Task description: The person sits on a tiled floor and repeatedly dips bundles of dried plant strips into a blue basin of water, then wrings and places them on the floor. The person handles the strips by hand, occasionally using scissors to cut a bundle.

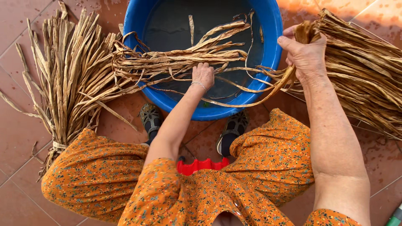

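Currently the left hand (203,74) is closed around a bundle of dried, tan plant strips (176,60) that lies across the blue basin (138,16) — fingers curled over the strands, knuckles toward the camera, a thin bracelet (199,85) at the wrist. The bundle runs from the left rim of the basin toward its right side, with its loose ends trailing over the dark water (167,25) inside. The right hand (305,52) is at the right rim of the basin, fingers and thumb pinched on a second bunch of strips (268,81); those strips curve down from the hand and across the near part of the basin. On the right, a large pile of the same dried strips (368,71) rests on the floor, touching the right hand at its near end. On the left, another sheaf (67,79) stands spread on the tiled floor (16,134), tied near its lower end and fanning out toward the far side — some of its strands reach the left rim of the basin. The basin sits on the floor between the person's two shoes (151,118). Near the camera, an orange flowered garment (259,167) covers both knees, and a red plastic edge (201,165) shows between them.
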